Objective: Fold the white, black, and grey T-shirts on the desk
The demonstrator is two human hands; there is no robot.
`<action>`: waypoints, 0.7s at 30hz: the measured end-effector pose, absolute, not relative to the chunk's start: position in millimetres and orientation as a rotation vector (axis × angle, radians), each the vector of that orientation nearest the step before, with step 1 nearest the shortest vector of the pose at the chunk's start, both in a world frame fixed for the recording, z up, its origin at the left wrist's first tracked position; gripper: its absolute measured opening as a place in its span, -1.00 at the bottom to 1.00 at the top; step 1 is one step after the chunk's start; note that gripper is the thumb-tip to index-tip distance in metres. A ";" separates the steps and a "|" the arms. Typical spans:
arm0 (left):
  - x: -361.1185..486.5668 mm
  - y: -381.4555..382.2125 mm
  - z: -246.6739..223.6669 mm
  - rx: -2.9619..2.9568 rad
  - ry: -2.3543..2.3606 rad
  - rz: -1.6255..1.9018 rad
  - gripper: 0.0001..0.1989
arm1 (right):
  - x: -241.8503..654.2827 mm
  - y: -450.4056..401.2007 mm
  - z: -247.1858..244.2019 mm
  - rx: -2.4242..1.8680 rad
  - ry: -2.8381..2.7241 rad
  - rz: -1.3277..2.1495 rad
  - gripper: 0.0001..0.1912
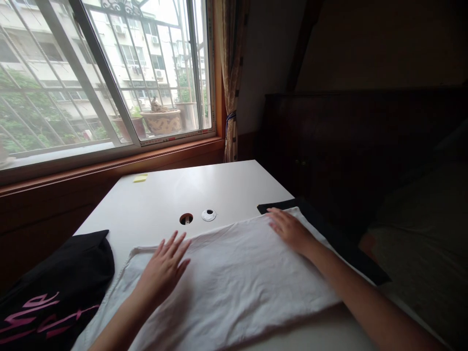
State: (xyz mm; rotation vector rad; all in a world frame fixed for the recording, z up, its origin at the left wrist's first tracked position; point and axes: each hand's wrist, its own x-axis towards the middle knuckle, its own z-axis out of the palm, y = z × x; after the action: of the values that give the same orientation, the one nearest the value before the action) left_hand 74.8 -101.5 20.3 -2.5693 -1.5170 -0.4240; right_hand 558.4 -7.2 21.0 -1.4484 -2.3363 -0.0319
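Observation:
A white cloth garment (234, 273) lies spread over the near part of the white table (204, 187), with shallow wrinkles across it. My left hand (166, 265) is over its left part, fingers spread and pointing at the far edge. Near the far right corner, my right hand (288, 229) rests on the fabric with its fingers stretched out. Neither hand grips anything. Dark folded cloth (340, 246) shows along the right side, partly beneath the white garment. The garment's near left portion is partly hidden by my left forearm.
A black garment with pink lettering (69, 273) lies at the left table edge. Farther back are a round cable hole (186, 219), its white cap (208, 215) and a yellow sticky note (140, 178). A barred window (146, 73) and tied curtain (231, 97) stand behind the table.

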 end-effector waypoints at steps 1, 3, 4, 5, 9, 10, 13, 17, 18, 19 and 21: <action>88.6 -100.2 13.3 -2.617 -1.482 -0.402 -0.45 | 547.6 -12.6 17.6 -1.364 -2.449 0.044 -0.50; 105.6 -96.6 0.4 -2.660 -1.490 -0.355 -0.41 | 536.1 -19.9 10.7 -1.285 -2.578 0.160 -0.46; 108.2 -94.7 -4.6 -2.658 -1.521 -0.337 -0.40 | 536.3 -21.4 7.9 -1.291 -2.595 0.197 -0.44; 107.2 -92.9 -8.2 -2.646 -1.563 -0.321 -0.39 | 540.1 -21.5 5.8 -1.318 -2.587 0.221 -0.43; 78.1 -90.0 -10.9 -2.574 -1.758 -0.246 -0.38 | 580.7 -14.2 1.8 -1.495 -2.456 0.257 -0.38; 67.5 -90.4 -10.4 -2.550 -1.810 -0.230 -0.38 | 593.4 -12.1 0.8 -1.542 -2.423 0.252 -0.37; 33.6 -92.0 -11.5 -2.456 -1.942 -0.235 -0.39 | 628.4 -8.9 -3.8 -1.696 -2.322 0.214 -0.36; -5.1 -98.3 -18.5 -2.415 -1.955 -0.417 -0.40 | 657.7 -17.6 -8.8 -1.825 -2.198 0.171 -0.37; -11.4 -103.0 -19.3 -2.427 -1.925 -0.478 -0.40 | 661.5 -23.6 -8.4 -1.820 -2.173 0.150 -0.38; -16.0 -109.8 -18.9 -2.440 -1.883 -0.529 -0.41 | 664.1 -31.6 -7.1 -1.795 -2.156 0.125 -0.40; -19.5 -130.7 -14.2 -2.474 -1.769 -0.576 -0.43 | 667.0 -53.5 -3.1 -1.691 -2.149 0.071 -0.46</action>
State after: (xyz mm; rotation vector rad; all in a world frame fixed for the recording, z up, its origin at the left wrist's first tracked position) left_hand -19.5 -130.7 -14.2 -2.4739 -1.7692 -0.5758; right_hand 667.0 -53.5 -3.1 -1.6911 -2.1495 0.0710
